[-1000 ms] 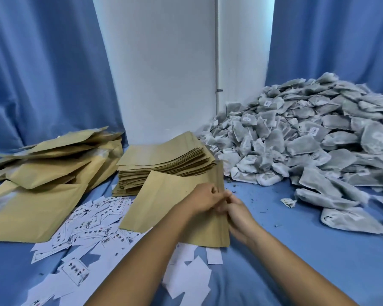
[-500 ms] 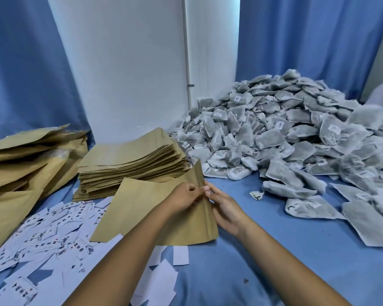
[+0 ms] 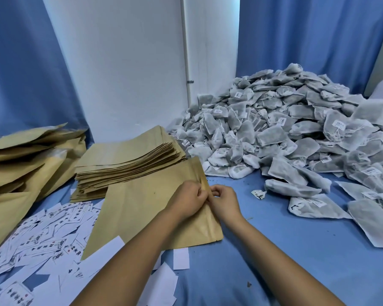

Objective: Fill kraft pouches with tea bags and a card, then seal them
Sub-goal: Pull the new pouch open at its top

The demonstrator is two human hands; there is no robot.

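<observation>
Two hands meet at the right edge of one kraft pouch lying flat on the blue surface. The left hand has its fingers curled, pinching the pouch's edge; the right hand pinches the same edge from the other side, fingers bent tight. Whether the mouth has parted between them is hard to tell. Just beyond the fingers sits the stack of flat pouches, and to the right of them rises the heap of tea bags, cut off at the frame's edge. Left of and nearer than the fingers lie scattered cards, their print too small to read. Far left, a pile of bulkier pouches runs out of view.
</observation>
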